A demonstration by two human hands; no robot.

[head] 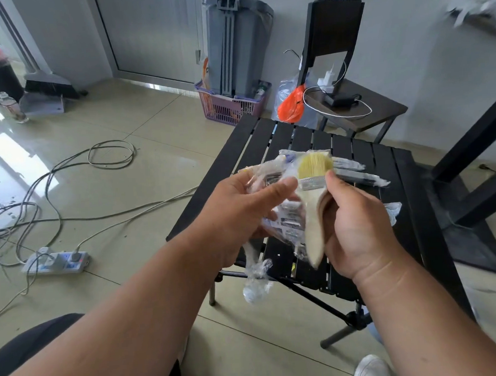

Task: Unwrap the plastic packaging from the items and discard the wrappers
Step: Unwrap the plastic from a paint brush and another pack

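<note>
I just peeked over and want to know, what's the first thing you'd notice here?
The paintbrush with pale yellow bristles, right in the middle, held by the right hand over a black slatted table. The left hand beside it grips crinkly clear plastic wrapper. Farther back, a bright orange bag sits by a chair.

Print on clear plastic wrapper (289, 220) too blurred to read. Left hand (236, 214) fingertips hidden behind wrapper. Paintbrush (312, 201) handle motion-smeared at lower tip. Wrapped items (352, 171) on slatted table (363, 156) partly hidden behind brush bristles, contents unclear. Objects at top-right edge (478, 6) blurred, cut off. White shoe (371, 368) cropped by bottom edge.
</note>
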